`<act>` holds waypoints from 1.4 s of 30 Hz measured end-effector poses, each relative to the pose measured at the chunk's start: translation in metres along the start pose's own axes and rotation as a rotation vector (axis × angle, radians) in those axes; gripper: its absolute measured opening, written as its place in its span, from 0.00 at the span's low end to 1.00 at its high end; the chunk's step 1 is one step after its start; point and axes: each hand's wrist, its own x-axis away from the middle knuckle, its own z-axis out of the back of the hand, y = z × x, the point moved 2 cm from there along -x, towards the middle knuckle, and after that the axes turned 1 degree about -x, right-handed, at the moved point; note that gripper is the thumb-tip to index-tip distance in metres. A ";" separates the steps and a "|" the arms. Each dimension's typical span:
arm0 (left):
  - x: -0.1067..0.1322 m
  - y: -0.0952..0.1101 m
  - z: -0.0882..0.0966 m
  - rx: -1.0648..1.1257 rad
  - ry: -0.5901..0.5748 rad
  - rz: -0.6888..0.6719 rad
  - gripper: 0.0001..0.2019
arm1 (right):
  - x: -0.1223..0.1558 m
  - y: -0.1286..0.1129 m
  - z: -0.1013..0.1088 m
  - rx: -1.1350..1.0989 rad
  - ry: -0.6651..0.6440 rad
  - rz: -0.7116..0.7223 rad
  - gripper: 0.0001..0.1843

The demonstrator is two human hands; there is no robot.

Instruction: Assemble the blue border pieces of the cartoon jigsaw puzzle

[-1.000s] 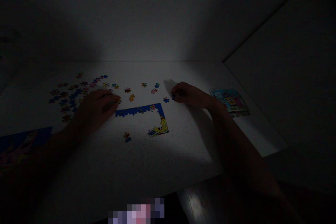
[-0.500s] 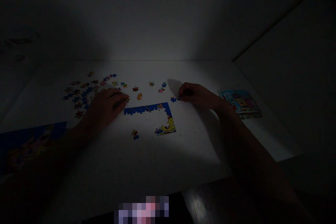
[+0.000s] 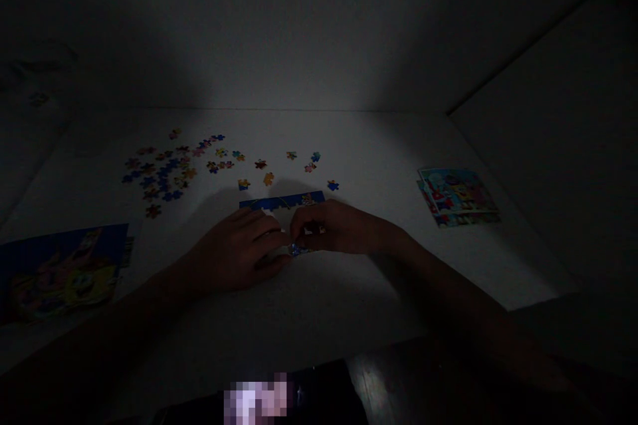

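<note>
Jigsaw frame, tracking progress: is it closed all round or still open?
Cannot tell: its blue top edge shows, but the left hand and right hand cover most of the rest.

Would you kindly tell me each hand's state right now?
Left hand: curled; whether it holds anything cannot be told.
Right hand: closed at a blue cardboard jigsaw piece; grip unclear.

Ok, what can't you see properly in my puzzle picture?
From the head camera:
Most of the blue puzzle border: covered by the left hand and right hand.
The small piece under them: mostly covered by fingers.
The loose pieces: too small and dark.
The patch at the bottom edge: blurred.
</note>
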 end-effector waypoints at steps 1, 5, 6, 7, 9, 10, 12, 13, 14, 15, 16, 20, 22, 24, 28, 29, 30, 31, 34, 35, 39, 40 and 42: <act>0.000 0.001 -0.003 -0.004 -0.018 0.004 0.12 | 0.001 0.001 0.001 -0.001 0.000 -0.002 0.07; 0.002 0.003 -0.009 -0.022 -0.030 0.011 0.13 | 0.005 0.003 0.010 0.028 0.054 0.011 0.09; 0.002 0.003 -0.010 -0.020 -0.028 0.018 0.14 | 0.006 0.004 0.012 0.047 0.069 0.014 0.10; 0.002 0.004 -0.011 -0.017 -0.026 0.028 0.14 | 0.007 0.004 0.014 0.071 0.077 0.013 0.11; 0.001 0.005 -0.013 -0.021 -0.031 0.068 0.15 | 0.009 0.005 0.017 0.125 0.067 0.007 0.11; 0.001 0.006 -0.014 -0.028 -0.035 0.089 0.16 | 0.011 0.006 0.018 0.154 0.054 0.004 0.10; 0.000 0.006 -0.015 -0.042 -0.056 0.133 0.16 | 0.014 0.006 0.019 0.212 0.033 -0.004 0.07; -0.001 0.006 -0.016 -0.046 -0.064 0.150 0.16 | 0.015 0.005 0.020 0.237 0.029 -0.010 0.07; -0.002 0.006 -0.016 -0.045 -0.070 0.162 0.15 | 0.017 0.004 0.020 0.257 0.027 -0.019 0.08; -0.003 0.006 -0.017 -0.040 -0.075 0.172 0.14 | 0.018 0.003 0.020 0.272 0.025 -0.031 0.10; -0.004 0.006 -0.017 -0.032 -0.078 0.180 0.13 | 0.019 0.002 0.020 0.285 0.020 -0.042 0.11; -0.005 0.007 -0.018 -0.004 -0.086 0.210 0.11 | 0.019 -0.001 0.015 0.338 -0.032 -0.059 0.08; -0.005 0.008 -0.018 0.002 -0.098 0.218 0.11 | 0.018 0.000 0.013 0.358 -0.042 -0.057 0.07; -0.005 0.008 -0.018 -0.002 -0.105 0.222 0.11 | 0.018 0.001 0.012 0.362 -0.040 -0.054 0.07; -0.004 0.009 -0.019 -0.012 -0.100 0.228 0.11 | 0.018 0.001 0.011 0.360 -0.042 -0.079 0.07; -0.004 0.008 -0.019 -0.011 -0.104 0.230 0.11 | 0.018 0.001 0.012 0.364 -0.047 -0.089 0.06; -0.004 0.008 -0.020 -0.011 -0.105 0.230 0.11 | 0.018 0.001 0.012 0.366 -0.051 -0.094 0.06; -0.004 0.008 -0.020 -0.009 -0.107 0.227 0.12 | 0.018 0.000 0.012 0.367 -0.054 -0.093 0.06; -0.004 0.008 -0.020 0.003 -0.110 0.226 0.12 | 0.017 0.001 0.012 0.354 -0.054 -0.069 0.07; -0.004 0.008 -0.020 0.011 -0.112 0.231 0.12 | 0.017 0.001 0.011 0.352 -0.054 -0.063 0.07; -0.005 0.007 -0.021 0.030 -0.127 0.248 0.13 | 0.018 0.001 0.013 0.338 -0.052 -0.054 0.08; -0.005 0.007 -0.020 0.026 -0.129 0.248 0.14 | 0.018 0.000 0.014 0.330 -0.049 -0.051 0.08; -0.005 0.008 -0.020 0.018 -0.131 0.243 0.15 | 0.019 -0.002 0.016 0.317 -0.045 -0.055 0.10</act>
